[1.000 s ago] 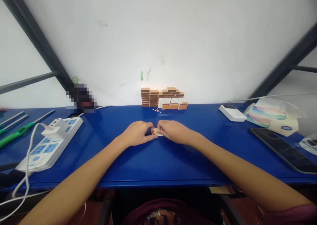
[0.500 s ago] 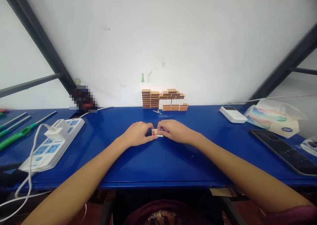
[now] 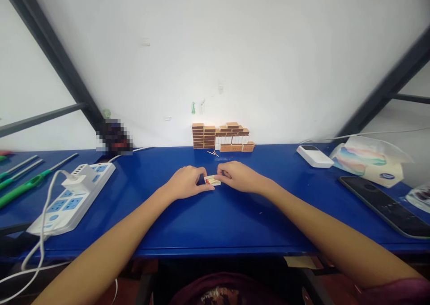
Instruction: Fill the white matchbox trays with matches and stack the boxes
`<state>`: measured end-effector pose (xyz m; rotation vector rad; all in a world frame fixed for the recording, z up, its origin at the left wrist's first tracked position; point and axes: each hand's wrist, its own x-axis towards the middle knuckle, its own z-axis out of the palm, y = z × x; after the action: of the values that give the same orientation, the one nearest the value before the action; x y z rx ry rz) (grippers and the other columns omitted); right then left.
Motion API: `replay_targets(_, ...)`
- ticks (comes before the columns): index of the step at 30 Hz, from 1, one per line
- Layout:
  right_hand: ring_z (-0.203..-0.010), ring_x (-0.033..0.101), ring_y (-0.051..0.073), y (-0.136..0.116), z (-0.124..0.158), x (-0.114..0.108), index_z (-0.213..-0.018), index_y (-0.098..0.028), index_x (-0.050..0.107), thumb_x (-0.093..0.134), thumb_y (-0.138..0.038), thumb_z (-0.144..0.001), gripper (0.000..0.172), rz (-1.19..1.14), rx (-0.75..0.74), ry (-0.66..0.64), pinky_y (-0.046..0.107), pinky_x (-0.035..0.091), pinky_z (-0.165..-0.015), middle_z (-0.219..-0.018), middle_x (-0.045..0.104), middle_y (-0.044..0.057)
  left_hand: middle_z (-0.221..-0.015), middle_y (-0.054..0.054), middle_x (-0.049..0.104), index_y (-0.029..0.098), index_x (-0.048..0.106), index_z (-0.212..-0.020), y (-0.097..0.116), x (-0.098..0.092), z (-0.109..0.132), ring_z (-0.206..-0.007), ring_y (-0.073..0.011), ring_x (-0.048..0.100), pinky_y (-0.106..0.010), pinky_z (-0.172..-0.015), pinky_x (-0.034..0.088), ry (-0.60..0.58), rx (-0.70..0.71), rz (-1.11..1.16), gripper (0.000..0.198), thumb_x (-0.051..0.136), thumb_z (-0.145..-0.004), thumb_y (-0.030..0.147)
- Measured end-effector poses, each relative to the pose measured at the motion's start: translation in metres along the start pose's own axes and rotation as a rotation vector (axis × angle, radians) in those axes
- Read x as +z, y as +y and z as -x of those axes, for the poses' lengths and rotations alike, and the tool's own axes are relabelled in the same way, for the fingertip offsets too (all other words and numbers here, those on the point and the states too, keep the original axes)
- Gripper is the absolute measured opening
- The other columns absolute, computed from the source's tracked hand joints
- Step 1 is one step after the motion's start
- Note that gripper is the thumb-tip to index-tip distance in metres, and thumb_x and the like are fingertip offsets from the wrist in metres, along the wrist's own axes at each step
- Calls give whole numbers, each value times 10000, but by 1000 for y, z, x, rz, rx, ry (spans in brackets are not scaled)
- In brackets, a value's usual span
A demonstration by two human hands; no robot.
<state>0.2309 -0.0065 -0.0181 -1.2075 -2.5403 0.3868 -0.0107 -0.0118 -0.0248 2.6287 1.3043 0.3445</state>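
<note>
A small white matchbox tray (image 3: 217,183) holds red-tipped matches (image 3: 211,181) lying lengthwise, heads toward the left. My left hand (image 3: 188,182) is closed around the tray's left end, thumb along the near side and fingers behind. At the right end, my right hand (image 3: 239,177) has its fingers curled and its thumb and fingertips pinched together over the match ends. Whether a match is between those fingertips cannot be made out. Beyond the hands, a few loose matches (image 3: 214,153) lie crossed on the blue table (image 3: 215,224).
Stacked matchboxes (image 3: 204,137) stand against the wall. On the left are a white power strip (image 3: 72,202) with cables and green-handled rods (image 3: 33,179). To the right lie a white device (image 3: 315,156), a tissue pack (image 3: 369,159) and a dark phone (image 3: 386,204).
My right fingertips have shifted slightly right across the tray, uncovering more of the matches. My left hand keeps its hold on the tray.
</note>
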Motion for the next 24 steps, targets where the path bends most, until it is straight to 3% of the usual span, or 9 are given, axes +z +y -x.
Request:
replay_targets(5,-666,522,143,1,-1,2,-867,-193,645,621,-324,-1018,202,18,16,77,274,306,-650,-749,636,9,-784,-28,693,217,699,-1061,-1,0,0,-671,-200,620,-284,-602,318,-9,9,2,542,656,-895,731)
replay_targets(10,-665,526,153,10,0,-10,-884,-191,656,647,-331,-997,180,86,147,132,285,307,-648,-734,623,10,-775,-21,684,221,703,-1067,0,0,0,-671,-195,619,-288,-608,328,-9,9,11,529,658,-899,721)
replay_targets(17,-688,524,142,31,4,-24,-952,-214,762,815,-402,-836,227,-171,-25,-199,270,365,-628,-787,588,-19,-761,-12,671,215,711,-1085,0,-2,0,-655,-184,605,-297,-597,330,-19,8,22,541,655,-898,720)
replay_targets(24,-711,547,161,33,4,-16,-842,-197,730,721,-343,-910,161,-138,12,-208,282,387,-643,-834,647,26,-702,8,643,220,713,-1100,2,-1,0,-652,-175,601,-291,-599,327,75,23,52,504,640,-923,686)
